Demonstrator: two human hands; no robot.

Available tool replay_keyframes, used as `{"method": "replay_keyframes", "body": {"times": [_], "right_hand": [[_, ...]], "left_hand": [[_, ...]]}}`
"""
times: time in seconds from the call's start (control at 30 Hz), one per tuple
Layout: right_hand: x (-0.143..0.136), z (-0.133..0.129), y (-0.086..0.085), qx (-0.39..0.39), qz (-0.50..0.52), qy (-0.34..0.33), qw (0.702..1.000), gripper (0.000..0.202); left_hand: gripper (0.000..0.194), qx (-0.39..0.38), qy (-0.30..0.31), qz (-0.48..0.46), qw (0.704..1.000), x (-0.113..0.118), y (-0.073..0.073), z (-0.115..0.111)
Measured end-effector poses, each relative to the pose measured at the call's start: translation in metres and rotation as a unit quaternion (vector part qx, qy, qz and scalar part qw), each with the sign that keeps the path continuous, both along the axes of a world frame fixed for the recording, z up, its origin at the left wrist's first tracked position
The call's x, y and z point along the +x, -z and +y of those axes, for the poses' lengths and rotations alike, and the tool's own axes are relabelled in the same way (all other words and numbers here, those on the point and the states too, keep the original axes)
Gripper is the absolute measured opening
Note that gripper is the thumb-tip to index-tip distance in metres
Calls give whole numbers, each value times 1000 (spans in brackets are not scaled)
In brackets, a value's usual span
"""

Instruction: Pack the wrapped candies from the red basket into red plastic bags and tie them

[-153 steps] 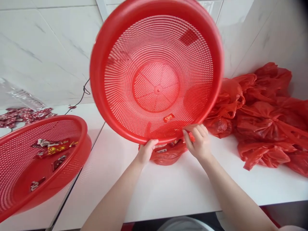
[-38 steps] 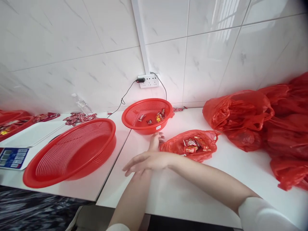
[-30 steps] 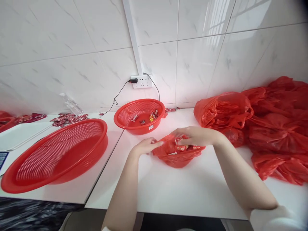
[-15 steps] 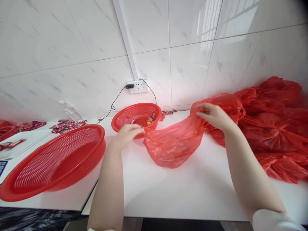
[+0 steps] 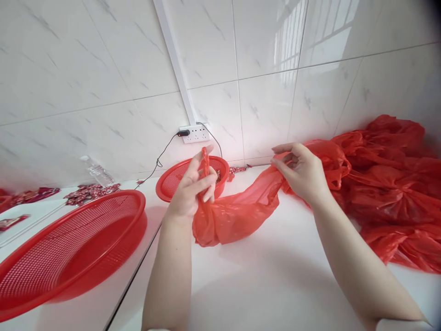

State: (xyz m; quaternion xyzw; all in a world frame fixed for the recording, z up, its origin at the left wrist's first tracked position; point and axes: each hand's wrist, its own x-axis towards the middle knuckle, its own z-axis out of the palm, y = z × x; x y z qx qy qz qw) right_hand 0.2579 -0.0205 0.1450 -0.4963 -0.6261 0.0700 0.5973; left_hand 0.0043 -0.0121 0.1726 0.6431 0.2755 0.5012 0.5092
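Observation:
A thin red plastic bag (image 5: 237, 218) hangs between my two hands, low over the white table. Its twisted left end stands up through the fingers of my left hand (image 5: 193, 188), which are closed on it in front of the small red basket (image 5: 168, 180). On the other side, my right hand (image 5: 299, 170) pinches the bag's right end between thumb and fingers, beside the pile of red bags.
Filled red bags (image 5: 389, 184) are heaped at the right. A large red basket (image 5: 99, 239) sits at the left, near a white tray (image 5: 37, 216), patterned wrappers (image 5: 86, 194) and a plastic bottle (image 5: 96, 171). A power strip (image 5: 196, 134) is on the tiled wall.
My left hand has turned palm up and risen, and the bag's left end is now twisted upright in its fingers. The bag hangs narrower. The view has shifted slightly.

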Motion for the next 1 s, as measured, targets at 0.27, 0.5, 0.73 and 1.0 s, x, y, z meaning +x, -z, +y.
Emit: {"method": "replay_keyframes", "body": {"times": [0.27,0.5,0.73,1.0], "right_hand": [[10,-13,1,-86,-338,-210,914,35],[17,-15,-5,-147,-194,-184,952,17],[14,-27,-19,-10,130,-163,978,25],[-12,-34,-13,-32,91,-344,934,16]], "left_hand": [[57,-63,-76,71,993,9,-2,-3],[54,-67,-38,89,993,-3,-3,-1],[51,-52,30,99,993,-8,-5,-5],[41,-21,152,231,961,31,11,-21]]}}
